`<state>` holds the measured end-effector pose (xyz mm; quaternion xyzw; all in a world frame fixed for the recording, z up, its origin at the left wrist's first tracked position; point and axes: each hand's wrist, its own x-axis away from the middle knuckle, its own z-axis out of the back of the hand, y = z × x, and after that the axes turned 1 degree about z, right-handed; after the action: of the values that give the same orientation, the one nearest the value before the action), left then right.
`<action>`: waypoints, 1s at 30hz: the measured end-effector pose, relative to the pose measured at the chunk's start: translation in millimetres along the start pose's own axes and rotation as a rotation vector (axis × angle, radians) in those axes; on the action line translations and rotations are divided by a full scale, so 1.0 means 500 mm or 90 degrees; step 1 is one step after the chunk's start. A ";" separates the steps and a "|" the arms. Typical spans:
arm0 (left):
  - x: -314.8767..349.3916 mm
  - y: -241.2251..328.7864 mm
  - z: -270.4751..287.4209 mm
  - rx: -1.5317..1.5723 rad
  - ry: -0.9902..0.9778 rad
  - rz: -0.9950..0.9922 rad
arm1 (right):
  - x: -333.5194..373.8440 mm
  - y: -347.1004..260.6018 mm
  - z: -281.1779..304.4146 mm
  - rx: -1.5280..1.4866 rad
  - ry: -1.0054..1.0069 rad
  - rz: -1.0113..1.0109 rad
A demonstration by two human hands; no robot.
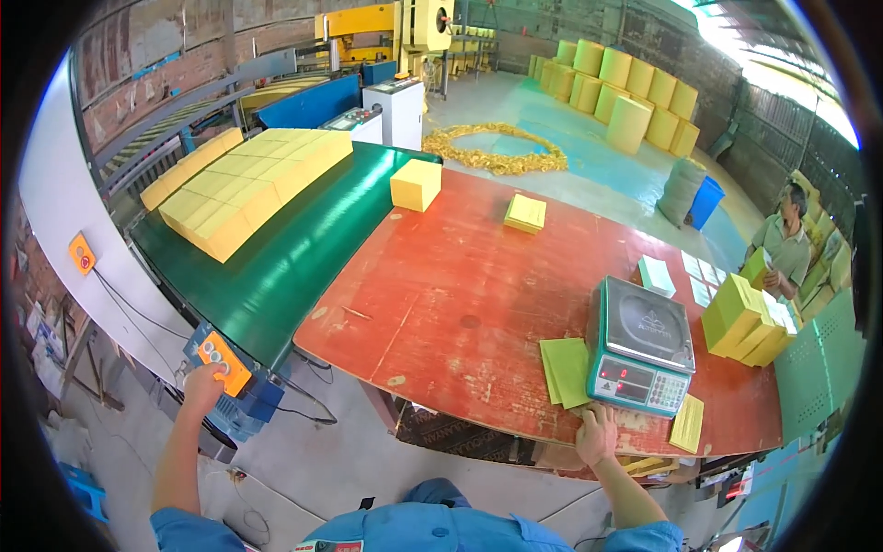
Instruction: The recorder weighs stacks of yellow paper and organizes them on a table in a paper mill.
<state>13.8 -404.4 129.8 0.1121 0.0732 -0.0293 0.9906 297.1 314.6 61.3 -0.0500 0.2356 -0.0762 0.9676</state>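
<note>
My left hand [204, 386] is closed at the lower edge of an orange push-button box [225, 362], its fingers by the buttons. The box sits on the near corner of a green conveyor belt [276, 285]. My right hand [598, 434] rests on the near edge of a red table [441, 304], its fingers lying on the tabletop. Just beyond it stand a teal digital scale [641, 345] with a bare metal pan and some yellow-green sheets [566, 371]. A thin stack of yellow paper [687, 423] lies right of that hand.
Rows of yellow paper blocks [253, 184] sit on the belt. A yellow block [416, 185] and a small stack [525, 212] are at the table's far side. To the right, a co-worker [786, 239] holds a block beside piled yellow stacks [740, 317]. Large yellow rolls [630, 124] stand behind.
</note>
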 end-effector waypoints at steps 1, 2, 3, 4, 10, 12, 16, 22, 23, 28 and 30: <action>-0.003 -0.004 -0.001 0.006 -0.013 0.011 | 0.000 0.001 -0.001 -0.001 0.005 -0.001; -0.007 -0.009 -0.003 0.008 -0.019 0.017 | 0.001 0.001 -0.003 -0.001 0.007 -0.007; -0.011 -0.013 -0.006 0.010 -0.029 0.010 | 0.001 0.002 -0.004 -0.006 0.009 -0.003; -0.015 -0.019 -0.008 0.036 -0.049 0.036 | 0.002 0.004 -0.005 -0.010 0.014 -0.001; -0.032 -0.041 -0.014 0.073 -0.070 0.021 | 0.004 0.011 -0.009 0.009 -0.008 -0.022; -0.031 -0.044 -0.015 0.065 -0.077 0.018 | 0.004 0.014 -0.010 0.011 -0.004 -0.029; -0.019 -0.048 -0.028 0.037 -0.020 -0.021 | 0.006 0.017 -0.012 -0.005 -0.001 -0.019; -0.023 -0.058 -0.046 0.071 0.045 -0.070 | 0.008 0.021 -0.013 0.003 -0.010 -0.024; -0.023 -0.056 -0.043 0.071 0.044 -0.070 | 0.008 0.020 -0.013 0.003 -0.011 -0.024; -0.022 -0.028 -0.015 0.032 -0.022 -0.034 | 0.006 0.016 -0.009 -0.009 0.005 -0.027; -0.022 -0.017 -0.006 0.029 -0.027 -0.026 | 0.007 0.015 -0.007 -0.009 0.009 -0.025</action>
<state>2.0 -411.5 126.8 0.1326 0.0539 -0.0531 0.9883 299.6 321.1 55.4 -0.0611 0.2417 -0.0942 0.9639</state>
